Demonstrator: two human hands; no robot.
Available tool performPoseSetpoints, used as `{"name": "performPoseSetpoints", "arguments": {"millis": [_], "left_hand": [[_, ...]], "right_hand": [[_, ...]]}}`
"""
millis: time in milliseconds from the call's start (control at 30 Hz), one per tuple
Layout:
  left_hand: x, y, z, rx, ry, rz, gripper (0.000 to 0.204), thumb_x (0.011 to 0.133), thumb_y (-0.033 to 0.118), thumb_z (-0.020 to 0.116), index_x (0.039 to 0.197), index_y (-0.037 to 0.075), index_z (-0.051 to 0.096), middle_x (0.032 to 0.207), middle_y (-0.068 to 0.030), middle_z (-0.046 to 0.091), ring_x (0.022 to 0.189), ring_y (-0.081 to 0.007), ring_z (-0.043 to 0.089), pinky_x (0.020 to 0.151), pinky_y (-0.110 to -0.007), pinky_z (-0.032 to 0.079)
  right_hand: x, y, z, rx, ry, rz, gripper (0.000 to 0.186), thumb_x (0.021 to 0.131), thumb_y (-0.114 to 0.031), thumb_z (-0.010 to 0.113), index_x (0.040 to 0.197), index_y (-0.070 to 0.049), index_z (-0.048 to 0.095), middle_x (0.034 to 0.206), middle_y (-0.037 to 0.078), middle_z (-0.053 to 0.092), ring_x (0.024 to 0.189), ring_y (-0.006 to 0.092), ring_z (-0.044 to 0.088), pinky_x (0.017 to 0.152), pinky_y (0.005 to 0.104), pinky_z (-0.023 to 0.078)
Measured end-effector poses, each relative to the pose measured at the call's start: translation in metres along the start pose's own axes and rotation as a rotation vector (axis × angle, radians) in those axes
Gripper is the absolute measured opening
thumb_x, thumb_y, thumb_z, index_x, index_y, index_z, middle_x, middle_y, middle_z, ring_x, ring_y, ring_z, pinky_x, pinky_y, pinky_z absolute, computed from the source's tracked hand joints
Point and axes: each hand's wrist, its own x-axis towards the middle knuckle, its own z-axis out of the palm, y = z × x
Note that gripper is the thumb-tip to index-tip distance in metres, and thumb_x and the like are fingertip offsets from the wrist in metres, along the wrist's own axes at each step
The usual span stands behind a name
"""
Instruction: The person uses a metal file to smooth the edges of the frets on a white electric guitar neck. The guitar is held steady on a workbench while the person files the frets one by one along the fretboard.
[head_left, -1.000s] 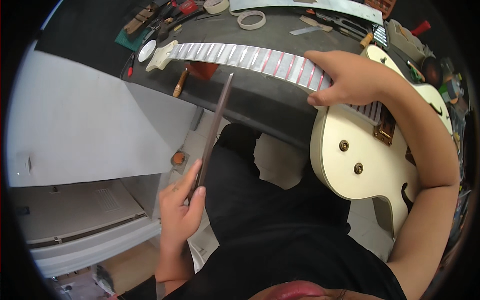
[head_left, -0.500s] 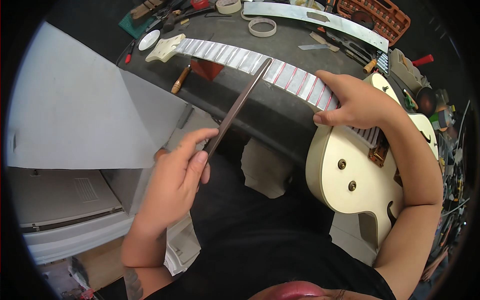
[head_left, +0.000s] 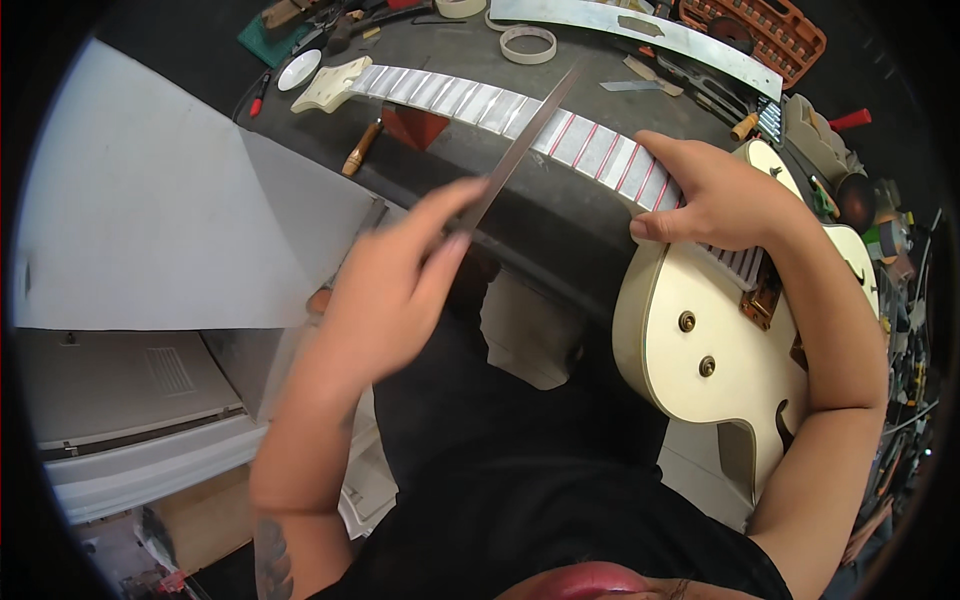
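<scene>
A cream hollow-body electric guitar (head_left: 655, 345) lies at the right, its headstock (head_left: 332, 86) pointing to the far left. Pale tape covers the fretboard (head_left: 455, 98), and reddish lines show across its right part. My left hand (head_left: 390, 275), slightly blurred, is closed round the near end of a long, dark, flat file (head_left: 528, 140). The file lies crosswise over the neck around its middle, its tip reaching past the far edge. My right hand (head_left: 715, 190) grips the neck beside the body, thumb on the near side; its other fingers are partly hidden.
Under the neck is a dark bench (head_left: 570, 240) with a reddish-brown block (head_left: 415, 127) and a wooden handle (head_left: 362, 150). Farther back are a tape roll (head_left: 528, 46), a long metal plate (head_left: 640, 32) and an orange tool case (head_left: 790, 40). A white panel (head_left: 170, 200) stands left.
My left hand has pushed the file forward and to the right, so more of its length passes over the neck. My right hand keeps its grip on the neck.
</scene>
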Motion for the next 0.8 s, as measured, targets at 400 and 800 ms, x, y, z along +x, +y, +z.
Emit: {"name": "performPoseSetpoints", "arguments": {"millis": [400,800], "left_hand": [[0.071,0.003,0.013,0.196,0.114,0.274,0.045,0.107,0.006,0.066,0.152,0.01,0.068,0.087,-0.0152,0.074,0.073,-0.0226,0.067,0.077,-0.035,0.055],[-0.016,-0.009,-0.005,0.238,0.084,0.176,0.043,0.106,0.007,0.068,0.148,0.012,0.07,0.117,-0.0244,0.08,0.097,-0.0463,0.076,0.082,-0.049,0.06]], "right_hand": [[0.004,-0.014,-0.006,0.078,-0.068,0.012,0.087,0.086,-0.041,0.087,0.152,0.005,0.056,0.119,0.027,0.073,0.111,0.0411,0.07,0.098,0.0455,0.056],[0.004,-0.001,0.001,0.066,-0.035,-0.005,0.089,0.085,-0.043,0.086,0.153,0.005,0.055,0.119,0.028,0.072,0.112,0.0417,0.07,0.1,0.0461,0.055]]}}
